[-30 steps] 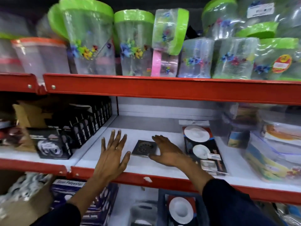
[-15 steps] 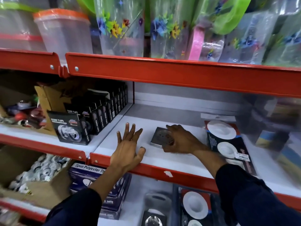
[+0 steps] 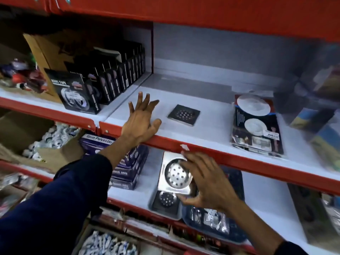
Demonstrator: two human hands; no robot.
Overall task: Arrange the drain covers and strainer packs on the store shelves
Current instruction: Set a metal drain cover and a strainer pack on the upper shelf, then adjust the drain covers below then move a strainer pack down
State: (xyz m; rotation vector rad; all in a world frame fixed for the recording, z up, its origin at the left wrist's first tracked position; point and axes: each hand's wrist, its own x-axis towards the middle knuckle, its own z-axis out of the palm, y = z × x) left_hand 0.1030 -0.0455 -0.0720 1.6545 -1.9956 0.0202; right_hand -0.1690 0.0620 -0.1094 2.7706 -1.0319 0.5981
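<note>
A square steel drain cover (image 3: 184,115) lies flat on the white middle shelf (image 3: 207,129), nothing touching it. My left hand (image 3: 141,118) rests open, fingers spread, on that shelf's front edge, to the left of the cover. On the lower shelf my right hand (image 3: 207,183) clasps a second, shinier drain cover (image 3: 174,173), fingers at its top edge and thumb under its lower corner. A darker drain cover (image 3: 166,199) lies beneath it. A stack of strainer packs (image 3: 255,126) with white round strainers sits at the middle shelf's right.
Black tape boxes (image 3: 95,85) line the left bay. Purple thread boxes (image 3: 127,162) and a cardboard box of white fittings (image 3: 55,140) stand on the lower left. A blue pack (image 3: 211,221) lies under my right hand. Blurred wrapped goods (image 3: 322,116) crowd the right.
My right hand let go of the drain cover on the middle shelf and dropped to the lower shelf, closing on another cover. The view tilted downward. My left hand stayed at the shelf edge.
</note>
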